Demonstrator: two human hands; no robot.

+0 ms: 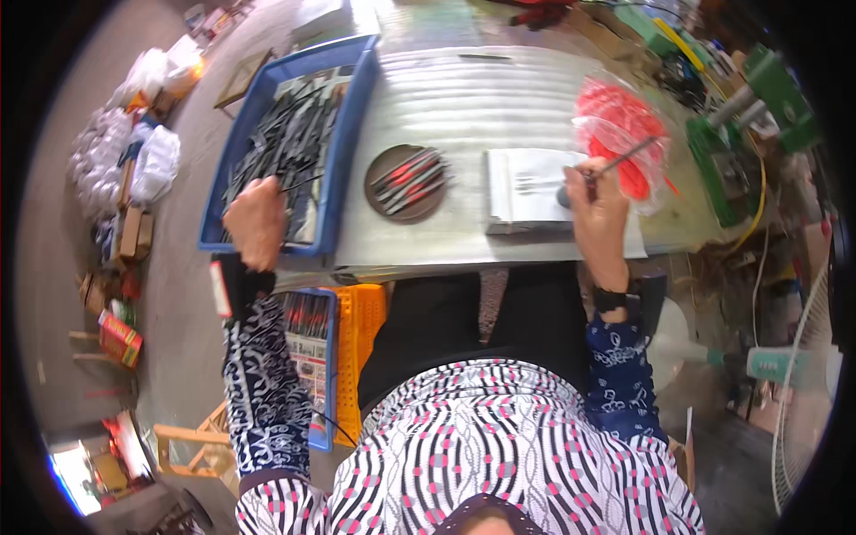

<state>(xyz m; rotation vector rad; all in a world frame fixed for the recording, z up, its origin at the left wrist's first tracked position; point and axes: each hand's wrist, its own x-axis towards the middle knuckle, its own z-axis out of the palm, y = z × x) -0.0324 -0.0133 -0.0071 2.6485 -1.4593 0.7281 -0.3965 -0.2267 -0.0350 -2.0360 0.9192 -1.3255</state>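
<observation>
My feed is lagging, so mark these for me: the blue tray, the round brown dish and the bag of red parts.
blue tray (343, 160): head view, on its right wall.
round brown dish (379, 169): head view, on its bare left rim.
bag of red parts (615, 116): head view, on the bag's middle.

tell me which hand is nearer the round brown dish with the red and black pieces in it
Judging by the picture, about even, perhaps the left. The left hand is in the blue tray left of the round brown dish; the right hand holds a thin tool to its right.

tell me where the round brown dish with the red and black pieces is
In the head view, the round brown dish sits mid-table, between the blue tray on its left and the white paper stack on its right.
</observation>
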